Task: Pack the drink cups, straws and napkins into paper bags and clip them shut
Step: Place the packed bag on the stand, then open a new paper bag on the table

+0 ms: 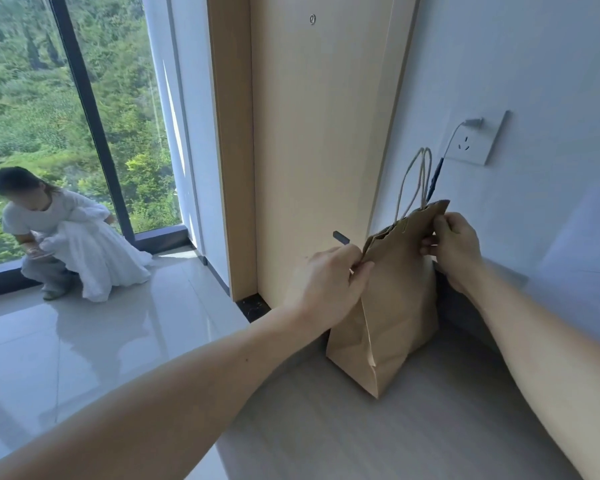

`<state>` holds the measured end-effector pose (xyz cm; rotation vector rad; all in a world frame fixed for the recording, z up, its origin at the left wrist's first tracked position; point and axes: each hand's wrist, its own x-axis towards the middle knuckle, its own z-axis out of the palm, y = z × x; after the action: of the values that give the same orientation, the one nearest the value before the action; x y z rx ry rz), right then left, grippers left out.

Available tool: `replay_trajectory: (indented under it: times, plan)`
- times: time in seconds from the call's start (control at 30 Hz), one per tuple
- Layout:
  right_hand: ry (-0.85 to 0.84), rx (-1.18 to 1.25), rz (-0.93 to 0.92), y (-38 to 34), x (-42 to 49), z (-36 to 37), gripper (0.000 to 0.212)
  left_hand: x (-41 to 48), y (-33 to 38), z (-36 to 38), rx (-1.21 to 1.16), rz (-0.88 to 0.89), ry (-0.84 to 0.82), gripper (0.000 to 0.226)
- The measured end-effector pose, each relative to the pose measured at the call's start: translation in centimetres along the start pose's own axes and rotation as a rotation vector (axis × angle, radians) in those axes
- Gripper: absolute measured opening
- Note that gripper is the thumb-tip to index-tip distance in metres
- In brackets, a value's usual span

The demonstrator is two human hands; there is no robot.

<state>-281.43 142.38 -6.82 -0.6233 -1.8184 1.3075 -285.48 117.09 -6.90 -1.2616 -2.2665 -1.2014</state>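
Tall brown paper bag point(395, 306) upright at bench point(326, 427) far edge by wall | left hand point(326, 282) fingers point(362, 268) pinch mouth's left end | right hand point(456, 247) fingers point(427, 242) pinch right end | mouth pressed flat, likely ready for clipping

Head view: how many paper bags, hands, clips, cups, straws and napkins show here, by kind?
paper bag: 1
hands: 2, left hand and right hand, both pinching the bag's top edge
possible clip, a dark piece just above the left hand: 1
cups, straws, napkins: 0 visible
Total: 4
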Motion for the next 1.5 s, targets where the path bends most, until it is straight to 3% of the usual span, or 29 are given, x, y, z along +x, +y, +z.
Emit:
replay_trajectory:
  times: [0.37, 0.63, 0.77, 0.83, 0.93, 1.07, 1.2, 1.3, 1.5]
  plan:
    - [0.161, 0.114, -0.078, 0.7, -2.6, -0.6, 0.022, -1.2, -0.3, -0.1, 0.086, 0.189, 0.084, 0.027]
    - [0.092, 0.062, 0.040, -0.4, -4.5, -2.0, 0.022, -0.7, 0.6, -0.2, 0.095, -0.047, -0.118, 0.029]
    - [0.052, -0.152, 0.088, -2.5, -7.7, -2.7, 0.046, -0.4, 1.5, -1.3, 0.031, -0.158, -0.198, 0.026]
    - [0.031, -0.243, 0.066, -3.8, -10.1, -3.2, 0.044, -0.8, 2.2, -2.3, 0.034, -0.159, -0.220, 0.045]
    - [-0.017, -0.376, 0.075, -6.5, -14.2, -4.1, 0.035, -2.3, 4.0, -4.1, 0.124, -0.081, -0.179, 0.076]
    - [-0.115, -0.654, 0.086, -10.0, -20.2, -6.5, 0.042, -5.5, 7.3, -5.5, 0.222, 0.112, -0.204, 0.073]
    - [-0.189, -0.917, 0.136, -13.5, -27.6, -10.7, 0.045, -8.6, 12.1, -5.5, 0.318, 0.287, -0.444, 0.064]
    - [-0.166, -1.004, 0.173, -15.8, -32.7, -15.4, 0.045, -10.7, 16.9, -4.8, 0.317, 0.302, -0.615, 0.069]
    - [0.020, -1.070, 0.266, -18.3, -42.6, -28.5, 0.033, -16.6, 30.0, -1.8, 0.160, 0.442, -0.721, 0.067]
